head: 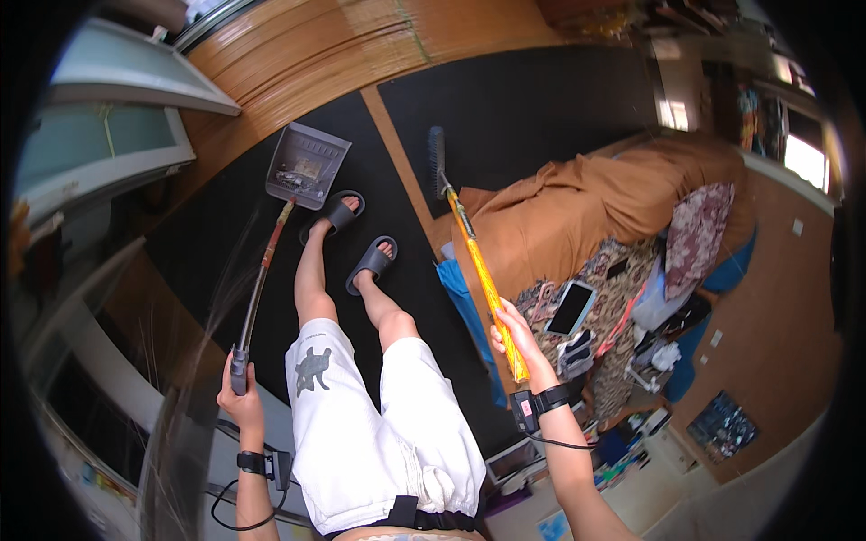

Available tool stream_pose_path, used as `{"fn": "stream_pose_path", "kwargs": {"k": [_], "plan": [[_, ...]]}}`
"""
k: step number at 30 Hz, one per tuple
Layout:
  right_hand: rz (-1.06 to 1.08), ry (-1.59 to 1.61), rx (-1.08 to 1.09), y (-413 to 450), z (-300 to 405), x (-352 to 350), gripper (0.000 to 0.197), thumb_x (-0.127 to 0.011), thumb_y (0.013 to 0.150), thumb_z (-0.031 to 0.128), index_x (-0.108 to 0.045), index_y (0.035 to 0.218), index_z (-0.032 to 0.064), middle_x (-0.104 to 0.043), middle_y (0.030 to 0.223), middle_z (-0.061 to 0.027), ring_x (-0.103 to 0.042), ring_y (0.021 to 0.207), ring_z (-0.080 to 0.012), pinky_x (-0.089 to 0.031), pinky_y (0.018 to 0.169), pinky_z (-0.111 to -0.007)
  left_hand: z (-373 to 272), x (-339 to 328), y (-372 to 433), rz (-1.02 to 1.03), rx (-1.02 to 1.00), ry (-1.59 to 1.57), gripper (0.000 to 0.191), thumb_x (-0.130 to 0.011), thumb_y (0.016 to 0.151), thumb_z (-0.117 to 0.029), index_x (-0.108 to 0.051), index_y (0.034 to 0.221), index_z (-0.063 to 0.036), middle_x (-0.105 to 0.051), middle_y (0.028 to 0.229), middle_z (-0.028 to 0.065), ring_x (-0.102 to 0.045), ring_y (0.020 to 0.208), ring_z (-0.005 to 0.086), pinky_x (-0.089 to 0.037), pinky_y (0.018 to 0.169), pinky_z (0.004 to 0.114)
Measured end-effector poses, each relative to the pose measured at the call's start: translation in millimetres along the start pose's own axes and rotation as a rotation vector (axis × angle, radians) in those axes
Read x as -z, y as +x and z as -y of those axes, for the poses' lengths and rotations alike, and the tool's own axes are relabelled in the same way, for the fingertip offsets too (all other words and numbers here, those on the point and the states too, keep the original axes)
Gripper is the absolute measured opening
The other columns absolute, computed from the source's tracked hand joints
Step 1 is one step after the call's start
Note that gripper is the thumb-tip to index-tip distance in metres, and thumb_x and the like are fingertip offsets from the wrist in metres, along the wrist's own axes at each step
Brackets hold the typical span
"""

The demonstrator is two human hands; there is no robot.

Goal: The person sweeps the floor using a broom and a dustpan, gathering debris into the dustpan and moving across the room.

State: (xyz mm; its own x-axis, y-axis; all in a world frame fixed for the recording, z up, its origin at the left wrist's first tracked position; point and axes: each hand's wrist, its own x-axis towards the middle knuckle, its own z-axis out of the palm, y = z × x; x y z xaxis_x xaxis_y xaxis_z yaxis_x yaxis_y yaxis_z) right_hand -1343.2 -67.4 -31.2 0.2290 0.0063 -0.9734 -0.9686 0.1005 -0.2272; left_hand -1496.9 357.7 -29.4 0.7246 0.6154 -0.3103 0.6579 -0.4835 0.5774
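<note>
My left hand (242,399) grips the top of a long-handled dustpan's metal handle (260,287). The grey plastic pan (310,162) is at the far end, beyond my feet, with some debris and silvery scraps inside. In my right hand (517,331) is the yellow patterned handle of a broom (482,270). Its bristled head (436,159) lies over the black floor covering, to the right of the dustpan and apart from it. Each wrist wears a black strap with a small device and a cable.
On the right is a bed with a brown cover (555,209), a tablet-like device (572,308), a floral pillow (698,230) and clutter. Cabinets with pale glass doors (128,132) stand at the left. Wooden panelling (325,54) lies beyond. My sandals (372,264) rest on the black floor (406,311).
</note>
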Motion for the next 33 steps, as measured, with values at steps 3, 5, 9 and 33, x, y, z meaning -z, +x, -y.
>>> {"fn": "stream_pose_path", "kwargs": {"k": [3,5,9,33], "plan": [[-0.007,-0.143,0.073,10,8,7,0.046,-0.048,0.087,0.022,-0.029,0.129,0.0128,-0.042,0.06,-0.0034,-0.044,0.045,-0.0097,-0.036,0.036,-0.021,11,-13,-30,-0.085,0.091,-0.026,0.032,-0.065,0.076,-0.007,-0.057,0.105,0.002,-0.064,0.089,0.0141,-0.063,0.079,0.0219,-0.047,0.073,0.03],[0.018,-0.257,0.086,4,15,5,0.049,-0.05,0.086,0.02,-0.029,0.129,0.0112,-0.042,0.061,-0.0029,-0.044,0.045,-0.0098,-0.036,0.036,-0.022,22,-17,-56,-0.146,0.172,-0.048,0.03,-0.065,0.076,-0.008,-0.058,0.104,0.0022,-0.064,0.088,0.0138,-0.063,0.077,0.0217,-0.047,0.071,0.03],[0.01,-0.299,0.14,19,20,-3,0.051,-0.052,0.083,0.014,-0.029,0.129,0.012,-0.041,0.066,-0.0011,-0.042,0.045,-0.009,-0.036,0.036,-0.021,20,-7,-87,-0.263,0.294,-0.093,0.028,-0.064,0.077,-0.011,-0.058,0.1,0.0036,-0.064,0.082,0.0135,-0.062,0.07,0.0218,-0.047,0.065,0.031],[0.131,-0.401,0.424,100,22,-55,0.044,-0.058,0.082,0.018,-0.037,0.12,0.0089,-0.047,0.064,-0.0029,-0.046,0.047,-0.0088,-0.039,0.038,-0.022,7,34,-109,-0.133,0.007,0.233,0.031,-0.068,0.072,-0.02,-0.061,0.102,-0.0115,-0.06,0.075,0.0186,-0.058,0.069,0.0365,-0.047,0.061,0.038]]}}
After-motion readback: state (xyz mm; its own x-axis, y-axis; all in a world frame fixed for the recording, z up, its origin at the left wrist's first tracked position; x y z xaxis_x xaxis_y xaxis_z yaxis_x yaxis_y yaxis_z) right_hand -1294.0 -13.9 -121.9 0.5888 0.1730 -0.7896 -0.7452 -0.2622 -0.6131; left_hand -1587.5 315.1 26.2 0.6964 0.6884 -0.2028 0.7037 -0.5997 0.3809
